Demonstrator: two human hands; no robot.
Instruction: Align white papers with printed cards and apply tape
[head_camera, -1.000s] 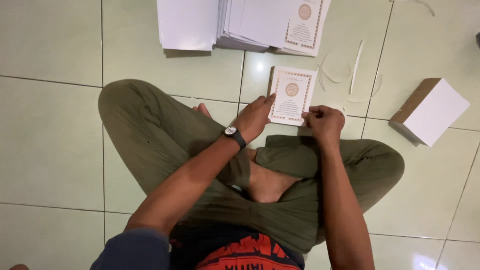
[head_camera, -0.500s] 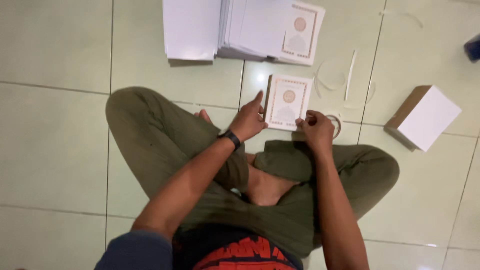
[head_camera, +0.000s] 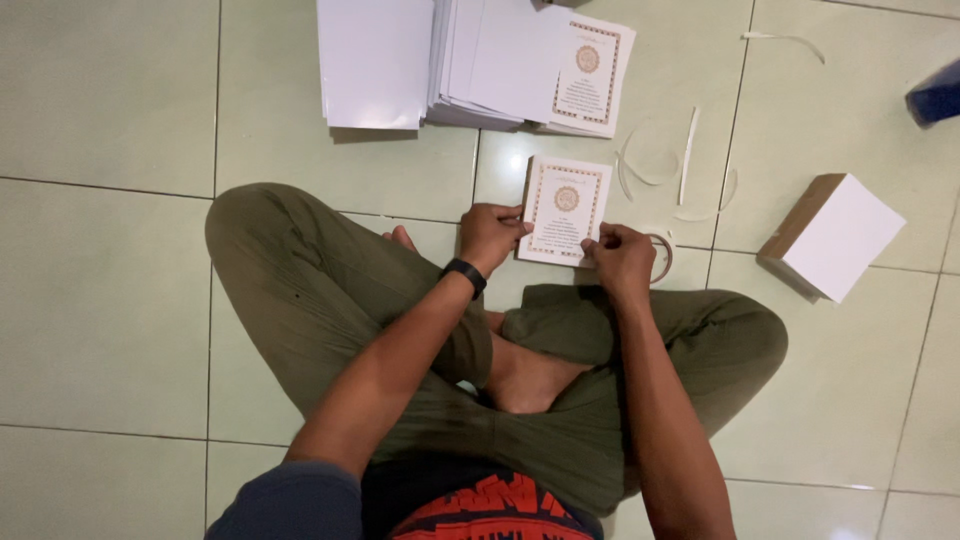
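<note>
The left hand (head_camera: 490, 232) pinches the card stack's (head_camera: 563, 210) left edge, and the right hand (head_camera: 620, 256) pinches its lower right corner. The stack lies on the floor (head_camera: 120, 110) just ahead of both hands, long axis pointing away from the person.

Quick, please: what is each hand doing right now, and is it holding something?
Left hand: fingers closed on the left edge of the card.
Right hand: fingers closed on the card's lower right corner.

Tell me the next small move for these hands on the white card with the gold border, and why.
Probably press the white gold-bordered card flat: the left hand pinches its left edge, the right hand its lower right corner, and it lies on the floor tile.
</note>
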